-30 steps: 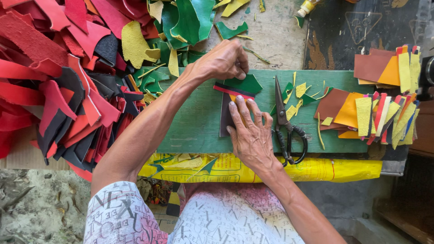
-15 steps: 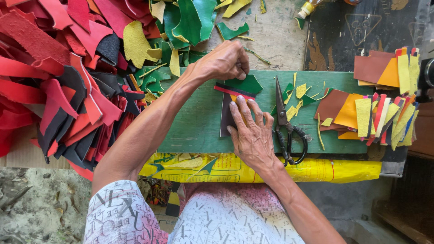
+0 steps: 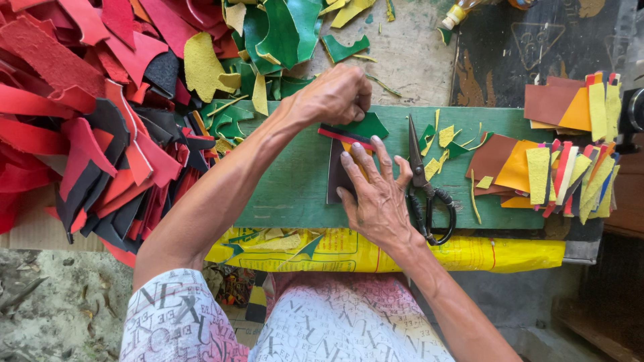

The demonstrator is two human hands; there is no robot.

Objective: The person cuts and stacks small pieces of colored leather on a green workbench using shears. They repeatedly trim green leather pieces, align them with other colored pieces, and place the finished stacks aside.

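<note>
On the far left lies a big heap of red and black leather scraps (image 3: 87, 134), and behind it some green and yellow leather offcuts (image 3: 268, 40). The left hand (image 3: 335, 97) is closed into a tight fist-like grip at the top edge of the green cutting board (image 3: 288, 194), and its fingertips seem to pinch the thin red leather strip (image 3: 339, 136) together with the small green leather piece (image 3: 369, 125). Just below, the right hand (image 3: 379, 201) lies flat with the fingers spread, so this grip is open and holds nothing; it only presses down the dark brown rectangular leather piece (image 3: 335, 181), which sits near the middle of the surface. In my judgement, to do this step well the flat hand should keep even pressure so the brown piece does not slide, while the other hand lines the strip straight along the upper edge. The black-handled scissors (image 3: 426, 194) lie just beside the right hand, blades pointing away. Further right are fanned stacks of cut leather strips in yellow, orange, brown and red (image 3: 563, 167).
</note>
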